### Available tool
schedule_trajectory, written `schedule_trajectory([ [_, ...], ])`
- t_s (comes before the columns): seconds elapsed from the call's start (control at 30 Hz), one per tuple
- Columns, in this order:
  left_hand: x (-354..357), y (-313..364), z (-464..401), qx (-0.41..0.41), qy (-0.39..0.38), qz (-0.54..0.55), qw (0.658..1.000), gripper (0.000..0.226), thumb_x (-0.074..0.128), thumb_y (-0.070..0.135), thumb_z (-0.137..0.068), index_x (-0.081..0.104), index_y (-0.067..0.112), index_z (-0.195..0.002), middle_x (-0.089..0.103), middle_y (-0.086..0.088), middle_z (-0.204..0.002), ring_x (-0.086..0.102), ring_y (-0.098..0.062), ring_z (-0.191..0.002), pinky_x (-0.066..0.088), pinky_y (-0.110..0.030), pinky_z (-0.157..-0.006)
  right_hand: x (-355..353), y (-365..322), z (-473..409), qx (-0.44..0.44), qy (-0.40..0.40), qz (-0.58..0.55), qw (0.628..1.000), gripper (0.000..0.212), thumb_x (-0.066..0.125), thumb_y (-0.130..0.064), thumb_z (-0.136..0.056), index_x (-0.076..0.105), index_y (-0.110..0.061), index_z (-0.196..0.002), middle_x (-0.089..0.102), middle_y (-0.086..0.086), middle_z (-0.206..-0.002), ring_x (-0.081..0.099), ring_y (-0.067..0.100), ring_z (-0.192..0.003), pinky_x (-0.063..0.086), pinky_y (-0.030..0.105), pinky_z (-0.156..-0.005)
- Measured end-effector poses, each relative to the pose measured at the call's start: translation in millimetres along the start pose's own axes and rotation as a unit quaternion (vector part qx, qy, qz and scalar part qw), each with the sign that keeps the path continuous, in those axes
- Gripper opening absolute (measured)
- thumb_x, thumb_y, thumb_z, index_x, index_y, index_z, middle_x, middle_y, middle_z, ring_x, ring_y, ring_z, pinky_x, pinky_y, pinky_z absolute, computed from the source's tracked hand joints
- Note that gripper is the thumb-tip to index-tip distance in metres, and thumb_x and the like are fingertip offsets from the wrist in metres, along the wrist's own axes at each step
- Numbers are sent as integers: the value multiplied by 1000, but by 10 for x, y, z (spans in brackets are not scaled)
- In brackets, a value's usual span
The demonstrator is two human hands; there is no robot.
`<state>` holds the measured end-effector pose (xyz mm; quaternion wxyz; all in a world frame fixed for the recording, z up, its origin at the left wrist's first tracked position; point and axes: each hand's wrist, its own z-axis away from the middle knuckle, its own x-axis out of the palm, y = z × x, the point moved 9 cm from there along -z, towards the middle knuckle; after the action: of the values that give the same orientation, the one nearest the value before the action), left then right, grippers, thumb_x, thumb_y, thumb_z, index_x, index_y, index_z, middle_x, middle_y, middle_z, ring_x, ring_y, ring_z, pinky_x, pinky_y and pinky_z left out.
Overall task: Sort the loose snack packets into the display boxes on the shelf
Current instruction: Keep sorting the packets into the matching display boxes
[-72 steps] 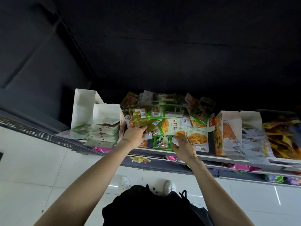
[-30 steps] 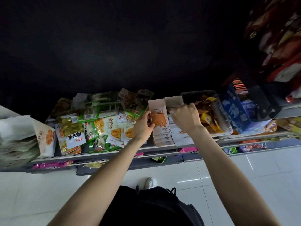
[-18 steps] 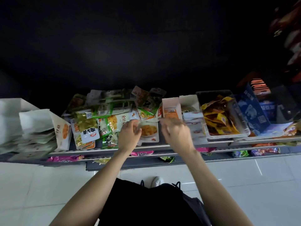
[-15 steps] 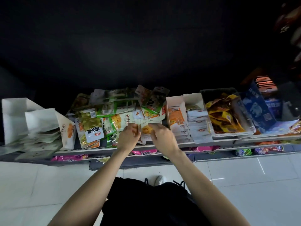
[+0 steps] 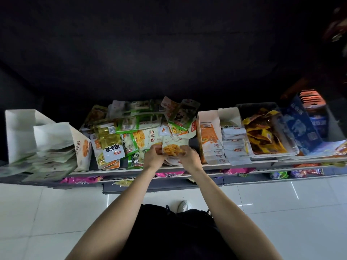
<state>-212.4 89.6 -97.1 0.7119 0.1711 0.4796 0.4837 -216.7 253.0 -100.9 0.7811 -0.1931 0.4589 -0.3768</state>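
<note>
- Both hands have come back from the white boxes on the right to the middle of the shelf [image 5: 234, 163], and they now meet over the front of the loose pile, where a second ago they were at the boxes.
- The shelf runs across the view; its front edge is just under the wrists, and a lower shelf with pink packets shows below it.
- The pile of loose packets [image 5: 142, 126] fills the middle of the shelf, between the white boxes on the left [image 5: 56, 136] and the white boxes on the right [image 5: 210, 136], overlapping and lying at all angles.
- The right-hand boxes already hold rows of white packets; beyond them stands a bin of yellow packets [image 5: 262, 136].
- The left hand [image 5: 154, 158] and the right hand [image 5: 188, 157] hold one white packet with an orange picture [image 5: 172, 148] between them, fingers curled round its lower edge on either side.
- That packet sits at the front of the pile, just left of the right-hand boxes; whether it is already lifted clear I cannot tell.
- The step in hand looks like picking the next packet to sort.
- Next it needs matching to a box of its kind and sliding in upright, without dragging neighbours off the edge.
</note>
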Motion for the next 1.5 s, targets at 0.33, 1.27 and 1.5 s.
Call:
schedule_trajectory([
  [0.33, -1192, -4, 618, 60, -57, 121, 989, 33, 66, 8, -86, 63, 26, -114, 69, 3, -98, 66, -8, -76, 53, -19, -69, 114, -470, 292, 49, -91, -373, 922, 23, 70, -15, -85, 67, -10, -107, 71, 6, -98, 62, 12, -68, 42, 18, -49],
  [1.27, -3427, -911, 510, 268, 266, -267, 887, 15, 81, 22, -72, 75, 32, -81, 71, 13, -81, 65, -14, -75, 53, -28, -67, 2143, -3400, 892, -534, 109, 293, 786, 17, 76, -5, -68, 69, -19, -72, 64, -3, -59, 61, 21, -47, 32, 17, -45],
  [1.5, -3438, -916, 537, 278, 288, -255, 880, 15, 81, 16, -70, 74, 26, -80, 71, 10, -79, 65, -15, -74, 51, -26, -68, 1663, -3191, 925, -531, 120, 99, 833, 14, 60, -7, -88, 71, -12, -97, 72, -1, -91, 65, 9, -76, 51, 20, -61],
])
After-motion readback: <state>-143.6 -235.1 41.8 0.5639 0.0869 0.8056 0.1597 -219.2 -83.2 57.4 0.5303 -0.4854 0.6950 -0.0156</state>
